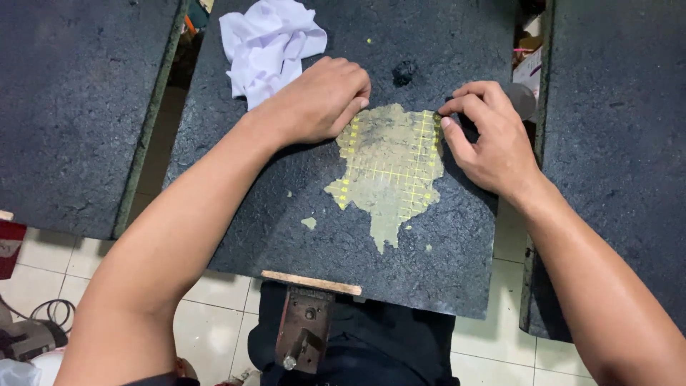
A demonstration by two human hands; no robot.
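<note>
left hand point(318, 100) fist pressing olive patch point(389, 168) | right hand point(486, 136) pinching patch edge | white cloth point(268, 46) beside

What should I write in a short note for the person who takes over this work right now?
Left hand: curled, fingertips pressing the upper left edge of the yellowish patch on the middle black board.
Right hand: thumb and forefinger pinch the patch's upper right edge.
A crumpled white cloth lies on the board behind the left hand.
Done: bare board shows around the ragged patch; small flecks remain.
Left: most of the patch, with its yellow grid lines, is on the board.
</note>
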